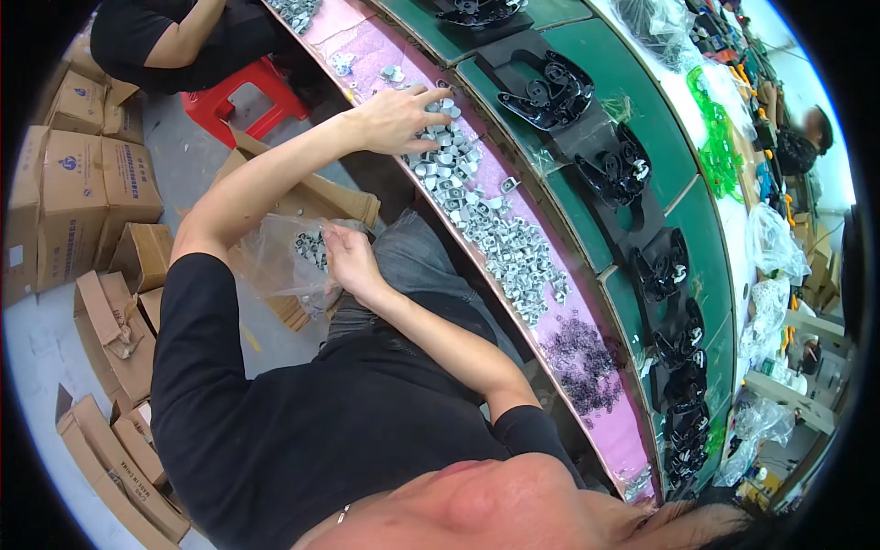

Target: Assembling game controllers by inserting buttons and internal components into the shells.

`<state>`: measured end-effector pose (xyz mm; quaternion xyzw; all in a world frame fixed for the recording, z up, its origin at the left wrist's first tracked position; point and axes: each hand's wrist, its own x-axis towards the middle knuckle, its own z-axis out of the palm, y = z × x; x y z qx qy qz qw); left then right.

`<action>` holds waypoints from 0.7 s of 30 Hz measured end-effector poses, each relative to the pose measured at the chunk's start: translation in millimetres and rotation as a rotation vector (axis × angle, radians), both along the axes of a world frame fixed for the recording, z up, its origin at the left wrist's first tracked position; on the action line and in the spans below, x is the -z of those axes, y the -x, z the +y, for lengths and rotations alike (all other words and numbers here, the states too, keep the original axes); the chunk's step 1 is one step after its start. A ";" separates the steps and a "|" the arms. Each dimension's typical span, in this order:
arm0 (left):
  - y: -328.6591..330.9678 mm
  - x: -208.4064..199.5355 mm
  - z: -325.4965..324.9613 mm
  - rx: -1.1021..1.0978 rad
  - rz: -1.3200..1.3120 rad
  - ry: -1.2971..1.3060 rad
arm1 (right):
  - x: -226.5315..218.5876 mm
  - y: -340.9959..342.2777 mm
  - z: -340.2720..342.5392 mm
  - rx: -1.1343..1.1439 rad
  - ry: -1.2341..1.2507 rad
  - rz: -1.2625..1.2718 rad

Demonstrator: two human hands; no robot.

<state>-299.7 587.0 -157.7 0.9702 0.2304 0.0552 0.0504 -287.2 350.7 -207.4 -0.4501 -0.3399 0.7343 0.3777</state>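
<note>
My left hand (399, 121) reaches over the pink table top (495, 168) at the upper middle. Its fingers are spread over the near side of a heap of small grey metal-looking parts (504, 247); whether the fingertips touch them I cannot tell. Lower and closer to my lap, my right hand (353, 264) is closed on the edge of a clear plastic bag (270, 261). Several small grey parts (312, 247) show inside its mouth. Farther along the table to the right lies a scatter of small dark ring-like pieces (582, 365).
Beyond the table runs a green line (646, 101) carrying black moulded housings (555, 92). Cardboard boxes (78, 202) stack up at the left, and an open carton (339, 197) stands beneath the bag. Near a red stool (243, 99) another person's arm (183, 41) shows.
</note>
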 end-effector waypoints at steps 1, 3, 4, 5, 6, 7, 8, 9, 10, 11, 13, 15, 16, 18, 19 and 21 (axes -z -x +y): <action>1.0 -2.6 -1.4 0.012 0.020 -0.008 | -2.9 -0.7 -0.1 -0.001 0.001 0.001; 1.7 -10.6 -7.0 0.000 0.051 -0.040 | -12.3 -2.7 -0.1 0.013 0.105 0.124; 1.7 -14.4 -9.8 -0.010 0.080 -0.072 | -12.8 -2.9 0.5 0.012 0.105 0.124; 1.2 -17.8 -11.7 -0.008 0.079 -0.072 | -13.4 -3.1 1.1 0.011 0.108 0.118; 0.4 -21.2 -13.3 -0.004 0.102 -0.078 | -14.0 -3.3 1.7 0.010 0.110 0.112; -0.8 -24.6 -14.1 0.000 0.125 -0.085 | -14.6 -3.5 2.0 0.013 0.110 0.110; -1.7 -28.0 -14.4 0.001 0.124 -0.085 | -15.8 -3.4 1.8 0.019 0.099 0.095; -3.8 -31.6 -14.4 -0.018 0.137 -0.061 | -16.8 -3.4 1.8 0.026 0.087 0.079; -6.9 -33.7 -14.7 -0.037 0.150 -0.037 | -17.6 -3.8 2.1 0.028 0.087 0.078; -9.1 -30.1 -11.6 -0.038 0.149 -0.037 | -18.9 -3.6 1.9 0.030 0.086 0.074; -12.8 -13.9 3.1 -0.050 -0.004 -0.144 | -19.4 -1.6 0.7 0.026 0.084 0.073; -24.5 5.1 13.8 -0.048 -0.088 -0.158 | -15.9 -2.1 0.6 0.023 0.050 0.053; -28.2 13.4 18.4 -0.100 -0.071 -0.058 | -16.1 -1.1 -0.5 0.022 0.050 0.053; -36.1 14.1 20.8 -0.163 -0.019 0.104 | -18.0 -3.7 -0.5 0.026 0.062 0.040; -35.6 14.3 20.6 -0.162 0.010 0.115 | -19.1 -4.6 -0.9 0.032 0.063 0.037; -41.7 3.2 12.7 -0.134 0.057 0.097 | -21.5 -8.0 0.1 0.034 0.060 0.021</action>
